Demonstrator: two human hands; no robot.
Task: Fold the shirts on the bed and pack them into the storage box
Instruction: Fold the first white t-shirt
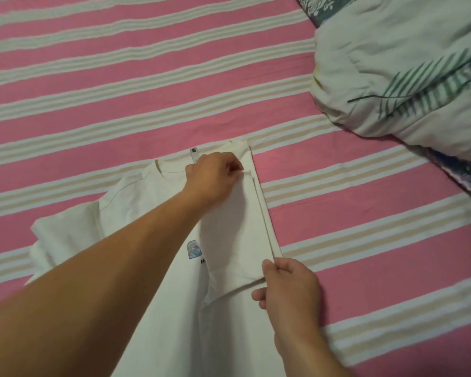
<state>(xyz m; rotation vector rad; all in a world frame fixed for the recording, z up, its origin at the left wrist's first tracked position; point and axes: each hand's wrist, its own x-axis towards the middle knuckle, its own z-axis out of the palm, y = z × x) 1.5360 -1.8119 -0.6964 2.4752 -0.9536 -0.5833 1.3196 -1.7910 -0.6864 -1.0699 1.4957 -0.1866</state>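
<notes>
Two hands work one white shirt (152, 213) that lies flat at lower centre of the frame on the bed (120, 85), whose sheet is striped pink, white and beige. Its right side is folded inward, leaving a straight edge running from the collar area down toward the lower right. The left hand (214, 176), reaching across from the lower left, pinches the folded layer near the top of that edge, just right of the neckline and its small label (194, 155). The right hand (288, 288) pinches the lower end of the folded panel between thumb and curled fingers. One sleeve (63, 235) spreads out at the left — unfolded. A small printed emblem (195, 249) shows beside the left forearm. Open sheet fills the upper left and lower right; a bunched pale quilt (397, 72) occupies the upper right corner — well apart from the shirt.
</notes>
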